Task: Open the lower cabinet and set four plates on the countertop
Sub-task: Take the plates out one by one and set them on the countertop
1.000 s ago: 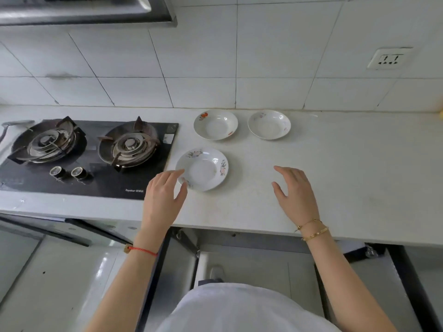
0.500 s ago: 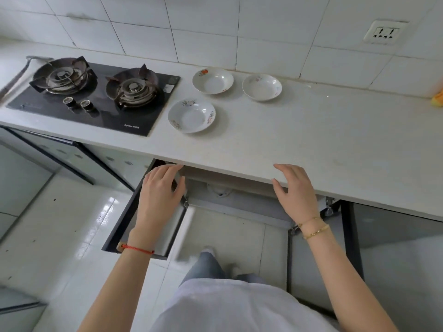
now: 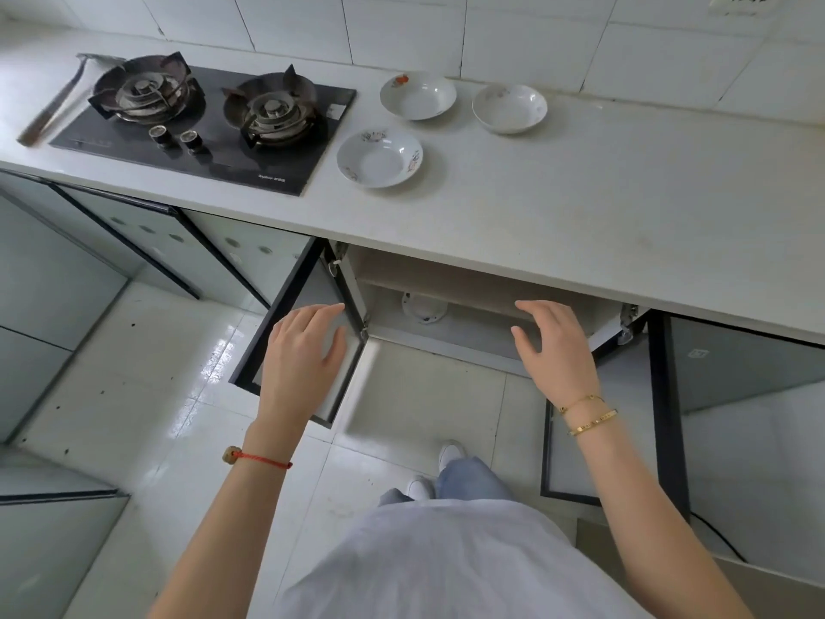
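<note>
Standing open below the desk [image 3: 580, 207], the lower cabinet [image 3: 446, 301] shows a pale inside with one white plate [image 3: 423, 308] on its shelf, at the back, partly hidden by the desk edge. Its left door [image 3: 250, 346] and its right door [image 3: 660, 395], both with dark frames, are swung out to the sides. On the desk three white plates are already set: the front plate [image 3: 379, 157] just beside the stove [image 3: 201, 122], with small flower prints on its rim, the back left plate [image 3: 418, 96] with a red mark on its rim, and the back right plate [image 3: 509, 109] with a faint print. All three are empty and do not touch each other. The left hand [image 3: 303, 359] hangs in front of the left door with fingers relaxed and slightly spread, holding nothing. The right hand [image 3: 556, 346] is in front of the cabinet opening, also with loose fingers and nothing in it; gold bracelets [image 3: 587, 415] are on this wrist, and a red string [image 3: 263, 460] is on the left wrist. The black stove has two burners and two knobs; small white writing is on its front edge, but it is too small to read. A wall socket [image 3: 743, 2] is at the top right corner on the tiles.
</note>
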